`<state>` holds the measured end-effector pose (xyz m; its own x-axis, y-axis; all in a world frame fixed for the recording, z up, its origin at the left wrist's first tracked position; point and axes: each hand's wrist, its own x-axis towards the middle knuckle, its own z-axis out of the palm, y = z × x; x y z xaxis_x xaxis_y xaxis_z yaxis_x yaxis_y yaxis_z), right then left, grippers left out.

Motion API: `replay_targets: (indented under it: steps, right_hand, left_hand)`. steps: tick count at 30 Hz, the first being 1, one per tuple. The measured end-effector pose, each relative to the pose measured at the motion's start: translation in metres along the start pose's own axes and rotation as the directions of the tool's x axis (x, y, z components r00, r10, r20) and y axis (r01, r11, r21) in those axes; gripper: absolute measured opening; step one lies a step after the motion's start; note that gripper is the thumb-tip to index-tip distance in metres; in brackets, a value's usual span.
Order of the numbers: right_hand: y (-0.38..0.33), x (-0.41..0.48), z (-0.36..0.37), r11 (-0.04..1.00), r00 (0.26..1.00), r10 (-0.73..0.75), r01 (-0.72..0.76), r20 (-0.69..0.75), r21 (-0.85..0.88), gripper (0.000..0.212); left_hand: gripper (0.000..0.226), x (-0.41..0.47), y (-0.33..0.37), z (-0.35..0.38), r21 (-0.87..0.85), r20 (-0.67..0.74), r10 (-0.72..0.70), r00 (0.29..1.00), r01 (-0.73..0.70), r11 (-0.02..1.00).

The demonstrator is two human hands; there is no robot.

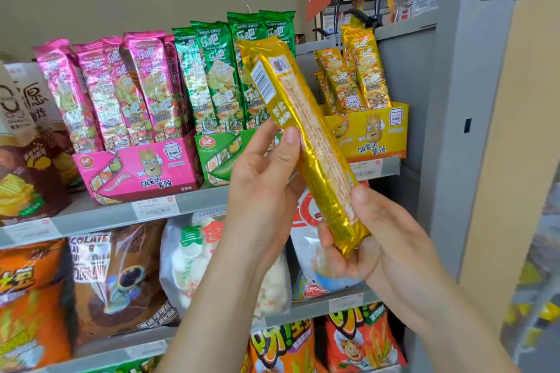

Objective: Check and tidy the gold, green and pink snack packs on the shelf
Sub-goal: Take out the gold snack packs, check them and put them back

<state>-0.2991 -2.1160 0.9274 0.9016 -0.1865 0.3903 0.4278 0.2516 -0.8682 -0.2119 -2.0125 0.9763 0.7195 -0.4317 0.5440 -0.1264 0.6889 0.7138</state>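
Observation:
I hold one long gold snack pack (306, 130) slanted in front of the shelf, its back with barcode and small print facing me. My left hand (266, 179) grips its middle, thumb on the front edge. My right hand (381, 239) pinches its lower end. Behind it, several pink packs (121, 88) stand in a pink display box (142, 172), several green packs (218, 76) in a green box (218, 160), and several gold packs (357, 76) in a yellow box (375, 133) at the right.
The grey shelf edge (100, 218) carries price tags. A brown chip bag (27, 166) stands at the left. Lower shelves hold a chocolate bag (118, 281), a white snack bag (194, 260) and orange bags (360, 339). A grey upright (466, 100) bounds the right side.

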Motion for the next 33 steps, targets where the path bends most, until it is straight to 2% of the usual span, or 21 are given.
replay_targets:
  steps: [3,5,7,9,11,13,14,16,17,19,23,28,31,33]
  right_hand:
    - [0.001,-0.002,0.004,0.996,0.988,-0.054,0.043,-0.142,-0.079,0.035]
    - [0.005,-0.004,0.006,0.977,0.973,-0.13,0.093,-0.191,-0.191,0.029]
    - [0.007,-0.003,0.008,0.923,0.944,-0.252,0.17,-0.211,-0.345,0.026]
    - [0.01,-0.004,0.008,0.804,0.91,-0.388,0.257,-0.145,-0.536,0.03]
    - [0.013,-0.007,0.005,0.712,0.899,-0.435,0.31,-0.049,-0.63,0.036]
    - [0.011,-0.01,0.003,0.712,0.895,-0.444,0.319,-0.049,-0.626,0.037]
    - [0.01,-0.011,0.001,0.742,0.903,-0.426,0.314,-0.056,-0.592,0.037]
    - [0.006,-0.011,-0.003,0.854,0.937,-0.333,0.253,-0.105,-0.454,0.042]
    - [0.005,-0.011,-0.006,0.904,0.953,-0.273,0.208,-0.129,-0.374,0.046]
    - [0.002,-0.012,-0.01,0.948,0.97,-0.194,0.147,-0.145,-0.283,0.048]
    - [-0.002,-0.013,-0.01,0.911,0.957,-0.25,0.18,-0.149,-0.371,0.039]
    - [0.003,-0.014,-0.006,0.828,0.893,-0.401,0.257,-0.205,-0.499,0.038]
    - [0.004,-0.014,-0.006,0.778,0.861,-0.449,0.245,-0.239,-0.579,0.039]
    - [0.005,-0.014,-0.005,0.751,0.84,-0.475,0.231,-0.263,-0.618,0.038]
  left_hand:
    - [0.035,-0.002,-0.006,-0.004,0.13,0.037,-0.024,0.999,0.019,0.991]
    - [0.03,-0.006,-0.009,-0.004,0.269,0.057,0.006,0.998,-0.021,0.963]
    - [0.035,-0.01,-0.013,-0.002,0.38,0.096,0.027,0.995,-0.062,0.923]
    - [0.028,-0.012,-0.015,0.0,0.402,0.085,0.044,0.995,-0.075,0.913]
    - [0.016,-0.012,-0.016,-0.002,0.396,0.05,0.085,0.995,-0.098,0.913]
    - [0.017,-0.01,-0.014,-0.004,0.379,0.045,0.12,0.992,-0.128,0.917]
    - [0.025,-0.009,-0.013,-0.005,0.351,0.04,0.128,0.991,-0.134,0.927]
    - [0.049,-0.007,-0.01,-0.005,0.284,0.011,0.121,0.993,-0.119,0.951]
    - [0.053,-0.007,-0.009,-0.004,0.267,0.0,0.118,0.993,-0.114,0.957]
    - [0.044,-0.007,-0.01,-0.004,0.256,0.016,0.119,0.993,-0.119,0.959]
    - [0.025,-0.006,-0.017,-0.002,0.191,0.016,0.089,0.996,-0.091,0.977]
    - [0.025,-0.006,-0.024,-0.001,0.14,0.019,0.035,0.999,-0.037,0.989]
    - [0.035,-0.005,-0.024,0.0,0.148,0.05,-0.002,0.999,-0.005,0.989]
    - [0.028,-0.004,-0.025,0.0,0.155,0.082,-0.034,0.996,0.021,0.988]
